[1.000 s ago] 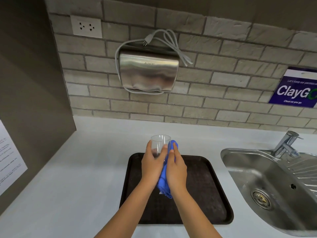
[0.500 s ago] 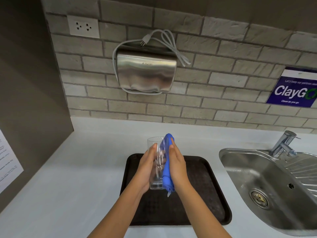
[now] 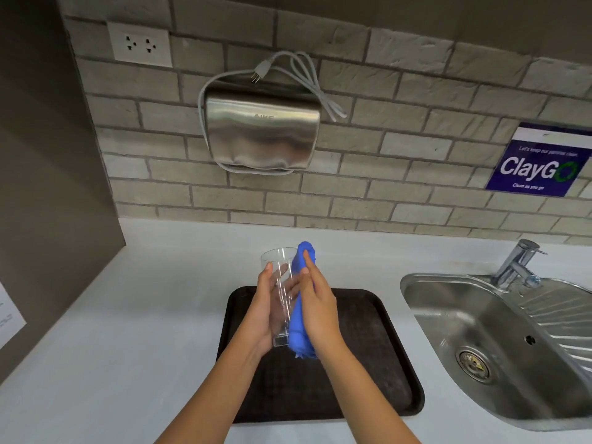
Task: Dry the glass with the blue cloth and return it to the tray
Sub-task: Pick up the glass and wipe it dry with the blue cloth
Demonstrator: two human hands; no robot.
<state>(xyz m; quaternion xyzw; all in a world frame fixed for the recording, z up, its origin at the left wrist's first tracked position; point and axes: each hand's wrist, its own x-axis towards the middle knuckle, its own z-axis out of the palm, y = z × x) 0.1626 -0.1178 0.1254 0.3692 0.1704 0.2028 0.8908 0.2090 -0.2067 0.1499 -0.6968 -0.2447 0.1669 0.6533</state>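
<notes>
Fingers (image 3: 267, 277) left: grasping glass (image 3: 282, 293) | right: pressing blue cloth (image 3: 299, 315) against it (above tray (image 3: 368, 363))

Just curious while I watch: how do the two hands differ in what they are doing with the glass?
The left hand cups the bare glass from its left side; the right hand touches it only through the blue cloth. The left hand's palm faces right, the right hand's faces left, fingers lying flat along the cloth. Both are raised above the tray, fingers pointing away from the person.

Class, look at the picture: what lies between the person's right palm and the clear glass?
In the head view, the blue cloth lies between the right hand and the glass, pressed against its side.
</notes>
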